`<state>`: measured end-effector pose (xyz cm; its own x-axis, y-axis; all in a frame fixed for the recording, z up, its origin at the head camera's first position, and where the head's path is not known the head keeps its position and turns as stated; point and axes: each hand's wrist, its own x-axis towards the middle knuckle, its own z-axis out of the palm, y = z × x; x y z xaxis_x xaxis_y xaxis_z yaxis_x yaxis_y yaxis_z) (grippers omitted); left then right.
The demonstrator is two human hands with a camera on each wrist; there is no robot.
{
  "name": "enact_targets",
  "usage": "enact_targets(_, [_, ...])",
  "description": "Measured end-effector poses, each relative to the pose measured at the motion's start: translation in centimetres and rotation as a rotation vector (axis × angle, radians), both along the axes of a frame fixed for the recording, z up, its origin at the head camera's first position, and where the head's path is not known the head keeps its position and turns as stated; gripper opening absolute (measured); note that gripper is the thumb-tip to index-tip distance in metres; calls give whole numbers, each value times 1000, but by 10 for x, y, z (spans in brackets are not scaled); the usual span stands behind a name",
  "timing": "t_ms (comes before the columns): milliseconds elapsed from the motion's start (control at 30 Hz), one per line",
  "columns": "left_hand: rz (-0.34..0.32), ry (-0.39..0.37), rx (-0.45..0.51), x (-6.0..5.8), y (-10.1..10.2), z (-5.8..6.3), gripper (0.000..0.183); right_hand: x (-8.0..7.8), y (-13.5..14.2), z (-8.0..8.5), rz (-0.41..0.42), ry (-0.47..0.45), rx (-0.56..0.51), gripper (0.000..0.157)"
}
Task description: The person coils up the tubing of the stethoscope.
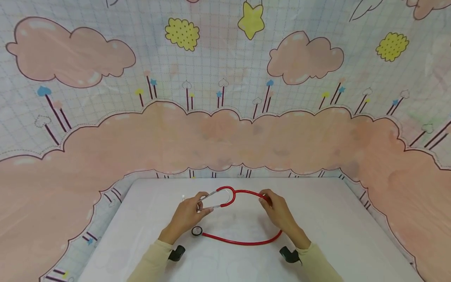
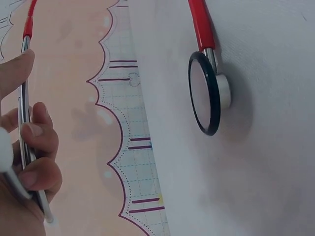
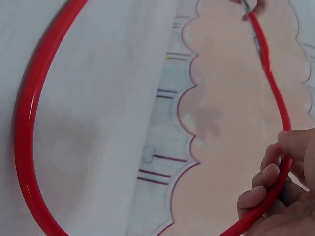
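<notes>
One stethoscope [image 1: 234, 192], held partly above the table [image 1: 334, 219]: left hand [image 1: 190, 211] grips the metal arms [image 2: 23, 93], right hand [image 1: 280, 211] pinches the tube [image 1: 246, 243], and a light, slack hold should best avoid dragging the chestpiece [image 1: 197, 231].

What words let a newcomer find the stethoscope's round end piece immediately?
Over the white table, follow the red tube along its nearer curve toward the left hand. The end piece there has a round, black-rimmed face, unlike the slim metal tubes in that hand.
</notes>
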<state>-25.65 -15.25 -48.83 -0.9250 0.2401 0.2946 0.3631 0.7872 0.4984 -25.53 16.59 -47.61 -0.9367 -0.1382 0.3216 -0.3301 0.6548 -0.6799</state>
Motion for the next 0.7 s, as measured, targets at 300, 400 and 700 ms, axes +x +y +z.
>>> enact_targets(300, [-31,-7,-37,7,-2,2,54,27,-4,15,51,247,56,22])
enact_targets(400, [-50,-12,-41,11,-1,5,54,33,-2,19,67,335,79,22])
enact_targets(700, [-149,66,-60,23,2,13,55,37,3,31,160,500,45,26])
